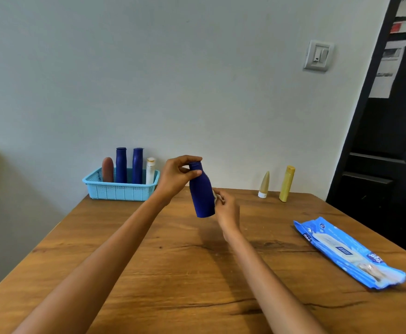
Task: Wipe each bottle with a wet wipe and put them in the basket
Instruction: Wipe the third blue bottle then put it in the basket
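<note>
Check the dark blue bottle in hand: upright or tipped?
Tipped slightly. The dark blue bottle hangs off the table, neck held in the left hand, base angled right; the right hand presses a wipe on its side.

We've got both bare forearms stretched forward over the tabletop, converging mid-frame. Left hand (176, 175) raised higher, wrist bent, thumb and fingers pinched at the cap end of what it grips. Right hand (227, 212) lower, back of hand toward us, fingers curled in with a bunched white wipe pressed against the same item's side.
</note>
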